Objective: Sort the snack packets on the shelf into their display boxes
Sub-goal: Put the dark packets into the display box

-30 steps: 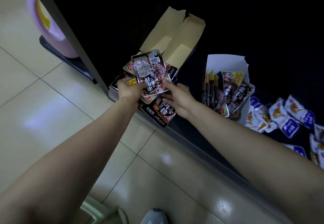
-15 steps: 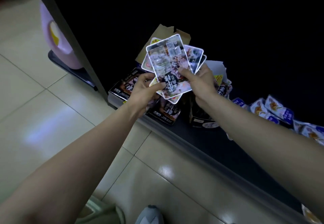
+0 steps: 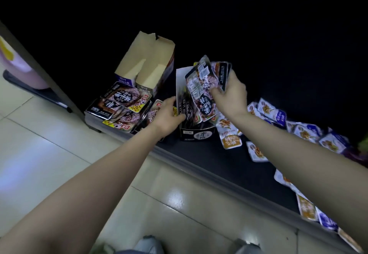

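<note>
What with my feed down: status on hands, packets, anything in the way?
Right hand grips dark packet fan above black display box. Left hand holds box's left edge. Loose blue-white packets crowd shelf right of box.

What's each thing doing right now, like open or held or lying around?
Right hand, grips the fanned packets above the black display box.
Left hand, holds that box's side.
Black display box, upright, open, packets inside.
Brown box, open, flaps up.
Dark packet pile, loose on shelf.
White-and-blue packets, scattered on shelf.

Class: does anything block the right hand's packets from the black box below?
Nothing visible does. The right hand holds the packets over the open box; the left hand grips its left edge.
</note>
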The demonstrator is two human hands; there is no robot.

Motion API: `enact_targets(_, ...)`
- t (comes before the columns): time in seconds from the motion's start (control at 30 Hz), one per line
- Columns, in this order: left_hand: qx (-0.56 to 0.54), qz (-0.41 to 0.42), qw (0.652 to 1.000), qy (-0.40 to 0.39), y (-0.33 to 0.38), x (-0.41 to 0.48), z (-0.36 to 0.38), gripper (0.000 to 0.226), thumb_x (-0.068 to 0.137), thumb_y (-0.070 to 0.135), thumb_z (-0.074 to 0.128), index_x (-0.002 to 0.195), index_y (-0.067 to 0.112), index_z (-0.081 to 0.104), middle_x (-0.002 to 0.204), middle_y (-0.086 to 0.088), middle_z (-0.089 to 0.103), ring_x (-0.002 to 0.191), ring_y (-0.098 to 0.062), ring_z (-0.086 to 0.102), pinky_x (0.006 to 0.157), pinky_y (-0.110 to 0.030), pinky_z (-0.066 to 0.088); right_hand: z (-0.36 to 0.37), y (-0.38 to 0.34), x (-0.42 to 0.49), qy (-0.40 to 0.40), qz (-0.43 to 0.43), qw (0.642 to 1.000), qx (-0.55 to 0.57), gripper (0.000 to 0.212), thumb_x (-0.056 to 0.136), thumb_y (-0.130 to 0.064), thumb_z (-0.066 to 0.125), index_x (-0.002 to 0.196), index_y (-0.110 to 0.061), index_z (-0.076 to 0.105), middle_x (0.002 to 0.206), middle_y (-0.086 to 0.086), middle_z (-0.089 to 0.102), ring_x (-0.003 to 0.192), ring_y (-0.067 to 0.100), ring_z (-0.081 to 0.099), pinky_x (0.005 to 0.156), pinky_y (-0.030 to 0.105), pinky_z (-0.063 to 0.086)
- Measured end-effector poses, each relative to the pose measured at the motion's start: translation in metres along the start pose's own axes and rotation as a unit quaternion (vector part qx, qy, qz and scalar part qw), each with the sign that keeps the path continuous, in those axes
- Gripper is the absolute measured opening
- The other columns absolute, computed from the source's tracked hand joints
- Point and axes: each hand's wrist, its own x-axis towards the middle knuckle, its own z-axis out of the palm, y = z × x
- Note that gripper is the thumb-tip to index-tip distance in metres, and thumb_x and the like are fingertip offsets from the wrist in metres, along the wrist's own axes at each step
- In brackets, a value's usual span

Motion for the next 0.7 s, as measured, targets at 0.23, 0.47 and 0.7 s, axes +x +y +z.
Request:
enact_targets(0.23, -0.017, -0.006, 1.0, -0.003, -0.003, -0.003, 0.002, 0.072, 0.095, 0.014, 0.06, 0.155, 0.02, 0.021, 0.14, -0.03, 0.045, 0.13, -0.043, 0.042, 0.106, -0.048, 0.038, 0.025, -0.012, -0.007, -0.055, -0.025, 0.996, -0.064, 0.067, 0.09, -0.005, 0.054, 0.146, -0.006, 0.017, 0.077, 0.007, 0.052, 0.054, 0.021, 0.05, 0.048, 0.037, 0.044)
enact_targets(0.47, -0.033, -0.006, 0.999, -0.014, -0.007, 0.005, 0.008, 0.09, 0.094, 0.019, 0.062, 0.157, 0.031, -0.002, 0.158, -0.012, 0.028, 0.14, -0.036, 0.034, 0.114, -0.049, 0.034, 0.02, -0.005, -0.001, -0.102, -0.033, 0.989, -0.102, 0.09, 0.089, -0.023, 0.064, 0.154, -0.012, 0.003, 0.143, 0.017, 0.039, 0.1, 0.03, 0.059, 0.067, 0.033, 0.046)
enact_targets(0.7, -0.042, 0.008, 0.999, -0.017, -0.014, 0.009, 0.009, 0.088, 0.095, 0.023, 0.062, 0.157, 0.033, 0.0, 0.16, -0.011, 0.025, 0.142, -0.037, 0.03, 0.114, -0.053, 0.032, 0.02, 0.012, 0.006, -0.014, -0.105, 0.977, -0.183, 0.109, 0.073, -0.026, 0.083, 0.154, -0.012, 0.01, 0.152, 0.02, 0.02, 0.137, 0.035, 0.029, 0.107, 0.045, 0.036)
